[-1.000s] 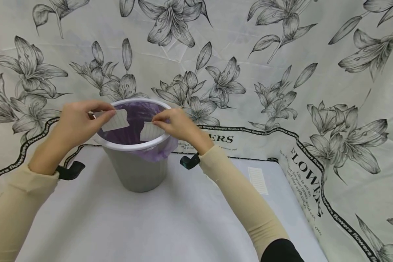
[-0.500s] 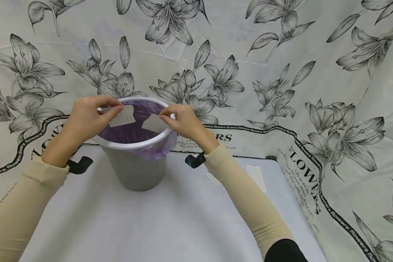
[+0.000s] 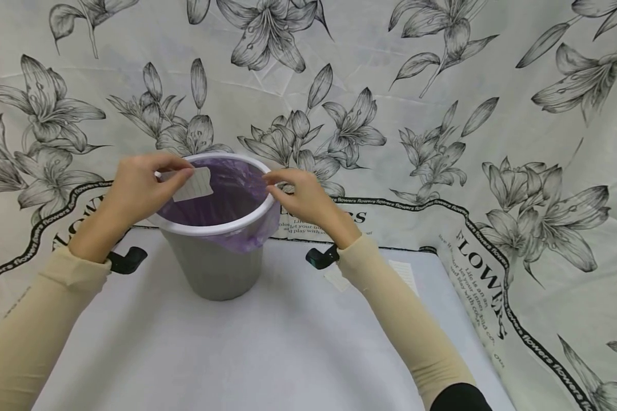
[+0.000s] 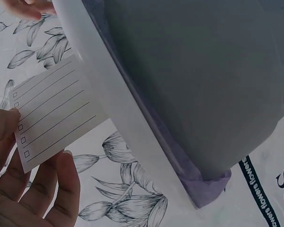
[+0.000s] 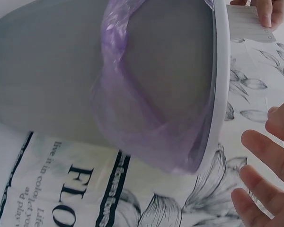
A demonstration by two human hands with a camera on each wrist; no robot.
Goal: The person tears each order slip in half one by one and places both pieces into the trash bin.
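Note:
In the head view, a grey trash bin (image 3: 213,271) with a white rim stands upright, lined with a purple bag (image 3: 247,238) folded over the rim. My left hand (image 3: 139,191) pinches a slip of lined note paper (image 3: 197,184) over the left part of the bin's mouth. Printed lines and small checkboxes show on that paper (image 4: 57,113) in the left wrist view, with thumb and fingers at its edge. My right hand (image 3: 308,197) is at the right side of the rim. Its fingers (image 5: 265,146) are spread and hold nothing in the right wrist view.
Two paper slips lie on the white tabletop (image 3: 226,354) to the right: a small one (image 3: 336,278) and a lined one (image 3: 403,273) partly behind the right sleeve. A flower-printed cloth (image 3: 339,74) hangs behind the bin.
The right hand has let go of its paper slip, which has gone from sight over the bin, and has drawn back rightward. The left hand has shifted slightly right, still pinching its slip.

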